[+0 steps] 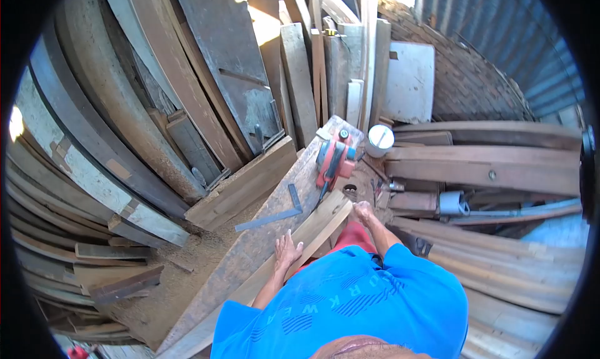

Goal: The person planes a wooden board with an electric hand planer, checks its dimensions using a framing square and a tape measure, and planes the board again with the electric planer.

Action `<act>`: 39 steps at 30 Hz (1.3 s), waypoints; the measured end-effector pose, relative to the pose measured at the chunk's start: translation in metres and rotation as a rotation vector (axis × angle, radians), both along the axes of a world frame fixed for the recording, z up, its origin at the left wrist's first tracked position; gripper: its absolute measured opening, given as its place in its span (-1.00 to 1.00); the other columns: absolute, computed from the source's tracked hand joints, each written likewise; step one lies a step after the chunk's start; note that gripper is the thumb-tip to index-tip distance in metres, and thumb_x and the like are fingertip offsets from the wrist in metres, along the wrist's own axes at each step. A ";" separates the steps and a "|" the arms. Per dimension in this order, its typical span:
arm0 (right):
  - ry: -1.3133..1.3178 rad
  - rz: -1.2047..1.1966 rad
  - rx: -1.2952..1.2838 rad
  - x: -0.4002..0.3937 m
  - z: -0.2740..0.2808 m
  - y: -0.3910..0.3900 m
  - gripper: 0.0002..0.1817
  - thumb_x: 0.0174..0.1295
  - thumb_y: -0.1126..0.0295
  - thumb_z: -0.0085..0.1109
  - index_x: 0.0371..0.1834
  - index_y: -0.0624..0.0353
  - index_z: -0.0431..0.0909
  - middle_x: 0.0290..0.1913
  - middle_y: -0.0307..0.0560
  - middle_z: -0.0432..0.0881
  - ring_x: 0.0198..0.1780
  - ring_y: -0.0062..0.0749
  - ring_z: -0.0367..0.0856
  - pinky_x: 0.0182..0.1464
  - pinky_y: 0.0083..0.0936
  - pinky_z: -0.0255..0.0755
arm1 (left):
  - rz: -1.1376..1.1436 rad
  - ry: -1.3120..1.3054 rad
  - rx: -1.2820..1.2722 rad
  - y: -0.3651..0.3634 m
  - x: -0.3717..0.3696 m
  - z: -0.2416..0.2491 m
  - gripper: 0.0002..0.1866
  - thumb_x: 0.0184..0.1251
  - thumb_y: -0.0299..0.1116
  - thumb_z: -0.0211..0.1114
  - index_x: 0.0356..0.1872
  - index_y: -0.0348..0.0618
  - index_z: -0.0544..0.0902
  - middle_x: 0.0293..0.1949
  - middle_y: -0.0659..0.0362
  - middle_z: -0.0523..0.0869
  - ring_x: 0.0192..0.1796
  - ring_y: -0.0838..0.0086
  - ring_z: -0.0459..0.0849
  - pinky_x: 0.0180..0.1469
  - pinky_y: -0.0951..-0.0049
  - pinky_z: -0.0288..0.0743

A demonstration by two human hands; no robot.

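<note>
A long light wooden board [324,221] lies slantwise along the near edge of a worn workbench [240,257]. My left hand [287,250] rests on the board with its fingers spread. At the board's far end, my right hand [364,213] is closed around the corner; its fingertips are partly hidden. A metal square [269,220] lies flat on the bench, left of the board. Beyond it stands a red and black power planer [335,162], touched by neither hand.
A white bucket [379,140] stands past the bench end. Planks [134,109] lean at the left, and stacked timber [487,165] fills the right. A thick beam [244,187] lies left of the bench, near sawdust on the ground. Corrugated metal [494,40] rises at the upper right.
</note>
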State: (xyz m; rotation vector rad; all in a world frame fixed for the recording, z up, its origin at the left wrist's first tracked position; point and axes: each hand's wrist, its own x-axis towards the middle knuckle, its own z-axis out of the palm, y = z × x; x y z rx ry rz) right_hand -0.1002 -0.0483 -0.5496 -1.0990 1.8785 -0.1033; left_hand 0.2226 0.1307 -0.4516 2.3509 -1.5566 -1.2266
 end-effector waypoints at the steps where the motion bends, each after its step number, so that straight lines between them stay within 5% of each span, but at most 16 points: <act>1: 0.017 0.116 -0.020 -0.002 0.000 -0.016 -0.59 0.30 0.10 0.18 -0.21 0.33 0.69 -0.24 0.17 0.73 -0.18 -0.17 0.72 -0.16 -0.20 0.56 | 0.036 -0.015 0.025 -0.006 -0.008 -0.003 -0.11 0.33 -0.02 0.30 0.56 -0.26 0.16 0.42 -0.27 0.39 0.53 -0.08 0.26 0.61 0.07 0.02; 4: -0.178 0.300 0.182 -0.007 -0.001 -0.066 -0.67 0.38 0.16 0.17 -0.41 0.19 0.67 -0.58 -0.22 0.55 -0.62 -0.51 0.40 -0.63 -0.38 0.26 | 0.116 -0.056 -0.135 -0.035 -0.038 -0.032 -0.11 0.30 0.02 0.32 0.54 -0.25 0.21 0.36 -0.24 0.49 0.38 -0.18 0.41 0.50 -0.04 0.18; 10: -0.340 0.805 0.334 -0.016 0.007 -0.150 -0.74 0.41 0.17 0.19 -0.12 0.13 0.66 -0.41 -0.25 0.63 -0.55 -0.53 0.50 -0.62 -0.47 0.36 | 0.465 -0.105 -0.220 -0.098 -0.116 -0.025 -0.19 0.29 -0.06 0.36 0.48 -0.26 0.31 0.19 -0.26 0.62 0.30 -0.14 0.47 0.44 -0.02 0.22; 11: -0.797 0.649 0.555 -0.036 -0.034 -0.167 -0.70 0.41 0.14 0.20 -0.08 0.16 0.67 -0.40 -0.23 0.65 -0.54 -0.49 0.53 -0.58 -0.46 0.39 | 0.522 -0.113 -0.256 -0.109 -0.127 -0.016 -0.20 0.28 -0.09 0.37 0.47 -0.26 0.33 0.19 -0.25 0.61 0.28 -0.13 0.47 0.43 -0.02 0.22; 12: -0.207 0.895 0.506 0.005 0.069 -0.178 -0.65 0.42 0.11 0.20 -0.02 0.19 0.67 -0.38 -0.21 0.67 -0.54 -0.45 0.53 -0.59 -0.42 0.41 | 0.570 -0.213 -0.385 -0.118 -0.141 -0.012 -0.24 0.28 -0.11 0.38 0.44 -0.26 0.35 0.20 -0.24 0.59 0.27 -0.12 0.48 0.41 -0.03 0.23; 13: -0.279 0.992 0.359 -0.013 0.019 -0.178 -0.59 0.42 0.08 0.19 -0.01 0.25 0.65 -0.40 -0.11 0.67 -0.51 -0.38 0.58 -0.54 -0.38 0.47 | 0.608 -0.324 -0.506 -0.121 -0.158 -0.003 -0.27 0.27 -0.13 0.39 0.40 -0.25 0.38 0.20 -0.22 0.58 0.25 -0.10 0.48 0.40 -0.04 0.23; 15: -0.253 1.147 0.333 -0.009 0.035 -0.192 -0.57 0.40 0.08 0.17 -0.07 0.29 0.71 -0.23 0.08 0.79 -0.20 -0.13 0.73 -0.11 -0.19 0.58 | 0.812 -0.154 -0.351 -0.119 -0.185 0.016 -0.33 0.28 -0.14 0.38 0.34 -0.27 0.40 0.27 -0.23 0.51 0.35 -0.14 0.39 0.41 -0.04 0.22; 20: -0.087 1.923 0.285 0.030 0.067 -0.193 -0.50 0.39 -0.04 0.08 -0.05 0.19 0.73 -0.01 0.23 0.74 -0.04 0.21 0.72 -0.02 -0.10 0.57 | 1.235 0.206 -0.242 -0.065 -0.251 -0.035 -0.52 0.41 0.04 0.28 -0.22 -0.30 0.66 -0.37 -0.07 0.75 -0.31 0.19 0.76 -0.20 0.19 0.61; 21: -0.127 2.064 0.255 0.037 0.062 -0.187 -0.49 0.38 -0.06 0.06 -0.05 0.17 0.73 0.02 0.23 0.73 -0.04 0.27 0.71 -0.02 -0.09 0.58 | 1.321 0.311 -0.179 -0.058 -0.258 -0.045 -0.52 0.42 0.05 0.28 -0.17 -0.28 0.64 -0.32 0.01 0.74 -0.30 0.27 0.72 -0.22 0.24 0.60; 25: -0.486 1.900 0.470 0.089 0.113 -0.157 -0.55 0.39 0.05 0.13 -0.07 0.30 0.68 -0.15 0.19 0.75 -0.22 -0.06 0.73 -0.08 -0.22 0.59 | 1.691 0.723 -0.058 -0.047 -0.266 -0.046 -0.50 0.47 0.14 0.25 0.01 -0.14 0.54 -0.26 0.23 0.65 -0.33 0.52 0.60 -0.28 0.42 0.55; 26: -0.379 1.797 0.551 0.109 0.146 -0.146 -0.66 0.39 0.15 0.14 -0.08 0.23 0.67 -0.22 0.04 0.74 -0.17 -0.31 0.75 -0.11 -0.36 0.60 | 1.765 0.798 -0.103 -0.048 -0.265 -0.050 -0.50 0.47 0.15 0.25 0.02 -0.12 0.53 -0.27 0.25 0.63 -0.35 0.53 0.58 -0.28 0.43 0.55; 28: -0.498 2.101 0.164 0.146 0.139 -0.139 -0.66 0.38 0.16 0.15 -0.10 0.24 0.66 -0.24 0.04 0.73 -0.16 -0.33 0.76 -0.12 -0.37 0.60 | 1.883 0.875 -0.214 -0.060 -0.268 -0.060 -0.47 0.45 0.18 0.26 0.04 -0.09 0.50 -0.25 0.25 0.61 -0.35 0.53 0.56 -0.25 0.43 0.54; 30: -0.438 2.046 -0.046 0.176 0.141 -0.136 -0.57 0.34 0.12 0.15 -0.02 0.30 0.67 -0.11 0.32 0.73 -0.02 0.06 0.74 0.04 -0.13 0.55 | 1.958 0.849 -0.320 -0.069 -0.268 -0.069 -0.44 0.42 0.22 0.27 0.06 -0.07 0.48 -0.19 0.23 0.60 -0.30 0.51 0.55 -0.19 0.39 0.55; 34: -0.261 2.081 -0.258 0.223 0.115 -0.141 -0.53 0.30 0.12 0.24 0.09 0.27 0.64 0.00 0.28 0.73 0.06 0.12 0.70 0.15 -0.16 0.54 | 2.031 0.989 -0.384 -0.092 -0.277 -0.059 -0.28 0.29 0.30 0.35 0.18 -0.07 0.42 0.04 0.09 0.55 -0.03 0.37 0.54 -0.01 0.19 0.55; 37: -0.105 2.233 -0.406 0.251 0.095 -0.146 -0.44 0.24 0.11 0.33 0.21 0.23 0.57 0.10 0.28 0.68 0.19 0.13 0.63 0.28 -0.12 0.47 | 2.186 0.977 -0.409 -0.120 -0.285 -0.059 -0.31 0.29 0.24 0.38 0.16 -0.09 0.44 -0.02 0.16 0.56 -0.12 0.43 0.54 -0.14 0.26 0.58; 39: 0.025 2.411 -0.574 0.261 0.088 -0.146 -0.36 0.20 0.11 0.37 0.31 0.18 0.51 0.17 0.28 0.64 0.28 0.13 0.57 0.36 -0.08 0.41 | 2.287 1.041 -0.466 -0.140 -0.286 -0.062 -0.13 0.25 0.23 0.44 0.39 -0.12 0.34 0.17 0.08 0.54 0.12 0.29 0.54 0.02 0.07 0.58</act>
